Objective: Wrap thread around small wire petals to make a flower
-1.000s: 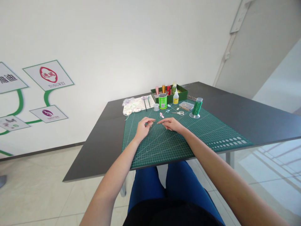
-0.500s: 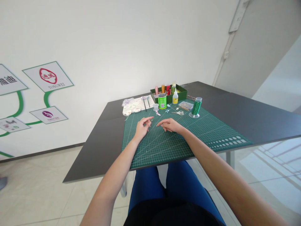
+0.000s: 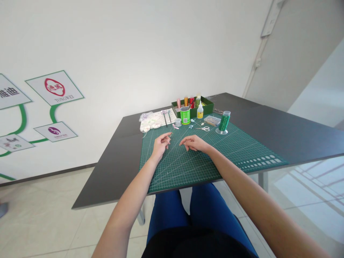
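My left hand (image 3: 160, 145) is closed in a pinch above the green cutting mat (image 3: 185, 170). Just beyond its fingertips is a small pink petal-like piece (image 3: 175, 126), which shifts along with the hand; any thin stem between them is too fine to see. My right hand (image 3: 194, 143) hovers a short way to the right, fingers bent and pressed together at the tips. Whatever it pinches, if anything, is too small to make out. Farther back on the mat lie small blue pieces (image 3: 191, 126) and white-handled scissors (image 3: 205, 128).
A green thread spool (image 3: 224, 122) stands at right, beside a clear flat case (image 3: 212, 120). Behind are a green can (image 3: 185, 116), a glue bottle (image 3: 200, 111) and a dark green box (image 3: 208, 106) with coloured spools. White cloth (image 3: 153, 120) with two hairpin-like sticks lies back left.
My left hand has moved slightly left and away from my right hand, and the pink piece has shifted left with it. My right hand has hardly moved.
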